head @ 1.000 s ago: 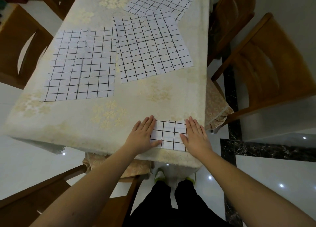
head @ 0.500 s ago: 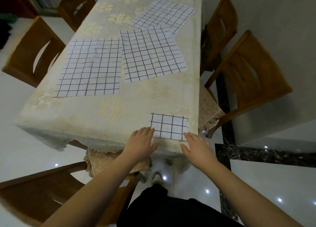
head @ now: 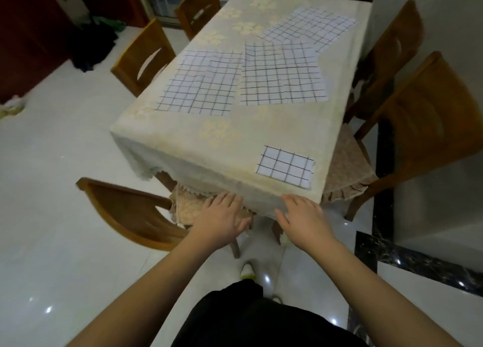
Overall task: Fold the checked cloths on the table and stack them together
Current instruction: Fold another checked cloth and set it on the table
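A small folded checked cloth (head: pixel 285 166) lies near the table's front right corner. Three unfolded checked cloths are spread farther back: one at the left (head: pixel 198 86), one in the middle (head: pixel 282 76) and one at the far right (head: pixel 308 29). My left hand (head: pixel 222 217) and my right hand (head: pixel 304 220) hover in front of the table's near edge, below the folded cloth. Both have relaxed, straight fingers and hold nothing. Neither touches a cloth.
The table (head: pixel 198 142) wears a pale floral tablecloth that hangs over its edges. Wooden chairs stand around it: one at the near left (head: pixel 130 210), two at the right (head: pixel 423 116) and two at the far left (head: pixel 142 59). The floor is glossy white tile.
Both hands have lifted off the folded cloth and drawn back past the table's near edge. The view has pulled away from the table, so more of the room shows.
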